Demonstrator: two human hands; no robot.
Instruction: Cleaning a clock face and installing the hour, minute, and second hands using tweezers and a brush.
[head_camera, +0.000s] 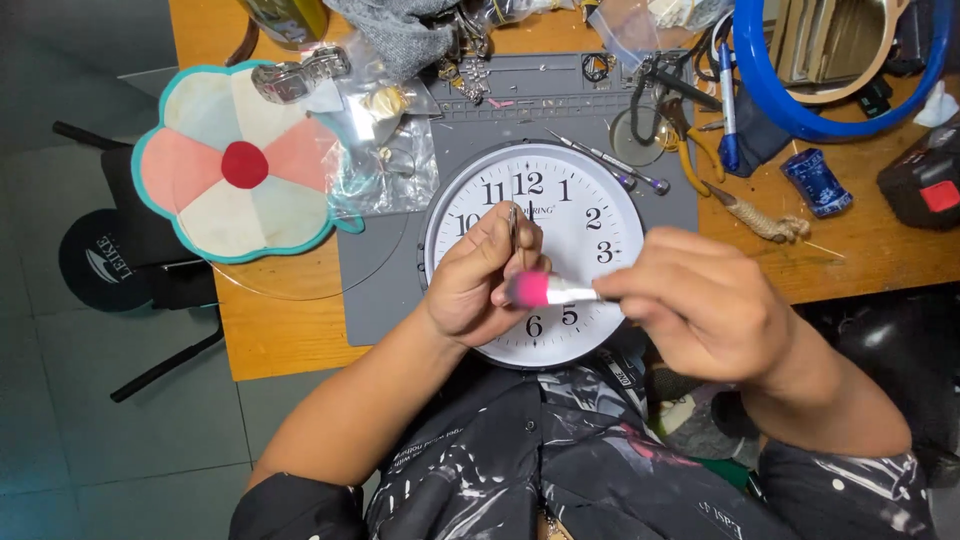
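Dark printed shirt (560, 470) fills the bottom of the shot, closest to the lens, with both forearms reaching up from it. Off to the left sits a flower-shaped pad (235, 160) half hanging over the surface (290, 330) edge, next to some clear bags of small parts (385, 140). Left hand (480, 280) is pinched shut on a thin metal tool (513, 232), tip down over the white wall clock (590, 215), which lies face up on a grey mat (385, 280) with its near rim sticking out past the surface edge. Right hand (705, 300) is closed on a little pink-tipped brush (545, 290), held across the dial. Looks like mid-cleaning or fiddling near the centre, so I'd guess steady, light touches matter here. Room's tight on the right: screwdrivers (610, 160), pliers (690, 140) and a blue hoop (800, 110) crowd in.
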